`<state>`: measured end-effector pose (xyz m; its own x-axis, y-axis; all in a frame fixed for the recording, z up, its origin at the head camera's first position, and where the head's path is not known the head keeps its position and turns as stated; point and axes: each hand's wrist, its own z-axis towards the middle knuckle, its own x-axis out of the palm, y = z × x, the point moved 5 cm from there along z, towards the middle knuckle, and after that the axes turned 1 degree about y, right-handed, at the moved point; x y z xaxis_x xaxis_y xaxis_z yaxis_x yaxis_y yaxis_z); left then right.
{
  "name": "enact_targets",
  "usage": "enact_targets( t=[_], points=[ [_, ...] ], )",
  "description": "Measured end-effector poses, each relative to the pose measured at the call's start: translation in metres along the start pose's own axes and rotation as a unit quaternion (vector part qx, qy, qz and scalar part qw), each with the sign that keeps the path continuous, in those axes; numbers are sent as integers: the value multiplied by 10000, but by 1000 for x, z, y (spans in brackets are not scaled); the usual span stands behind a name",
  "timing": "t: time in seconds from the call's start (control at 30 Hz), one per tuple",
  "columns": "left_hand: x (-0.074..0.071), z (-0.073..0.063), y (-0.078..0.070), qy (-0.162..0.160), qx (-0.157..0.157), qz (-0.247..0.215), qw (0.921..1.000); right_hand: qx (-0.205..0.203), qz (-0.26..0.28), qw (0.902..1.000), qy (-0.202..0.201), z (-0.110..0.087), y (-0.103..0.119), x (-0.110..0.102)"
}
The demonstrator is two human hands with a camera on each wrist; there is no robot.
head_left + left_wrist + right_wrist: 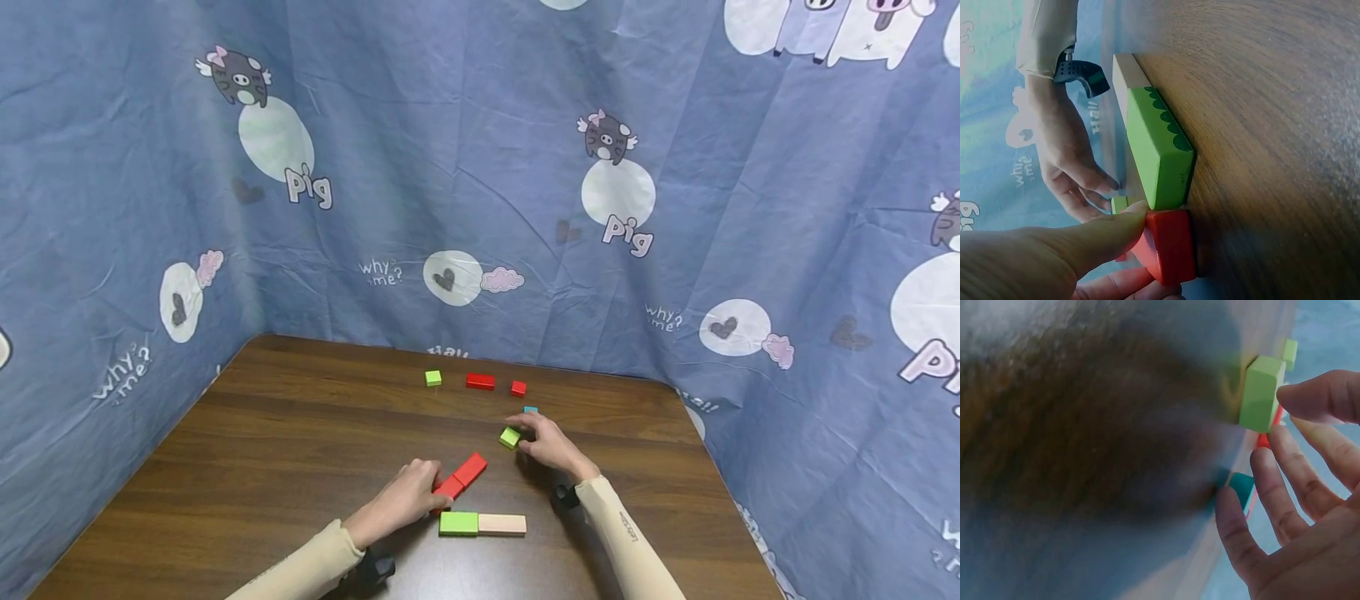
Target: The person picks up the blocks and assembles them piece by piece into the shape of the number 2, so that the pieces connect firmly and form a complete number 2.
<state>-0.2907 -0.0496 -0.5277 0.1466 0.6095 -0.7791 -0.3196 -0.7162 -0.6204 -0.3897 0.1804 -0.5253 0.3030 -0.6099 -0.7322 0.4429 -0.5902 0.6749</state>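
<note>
Left hand point(408, 493) pinches the nearer red block point(448, 487), apparently to steady it against the adjoining red block point(471, 470); right hand point(552, 447), fingers spread, brackets the small green block point(510, 437) farther right; contact indeterminate.

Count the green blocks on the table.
3: far block near the table's back edge; middle block in front of the blue block; near block abutting the pale block. Others may be hidden.
</note>
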Motion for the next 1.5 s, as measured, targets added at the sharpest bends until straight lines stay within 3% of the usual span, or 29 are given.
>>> enact_targets(
  t=[0.33,0.7,1.5],
  points=[
    [0,0,0,-23,-65,0,10000,-76,-189,9998,77,8,-9,6],
    [2,0,1,17,-109,16,9999,138,-131,9998,103,8,-13,7],
    [1,-1,1,-17,-49,-97,9999,-34,-3,9994,332,7,-1,14]
  ],
)
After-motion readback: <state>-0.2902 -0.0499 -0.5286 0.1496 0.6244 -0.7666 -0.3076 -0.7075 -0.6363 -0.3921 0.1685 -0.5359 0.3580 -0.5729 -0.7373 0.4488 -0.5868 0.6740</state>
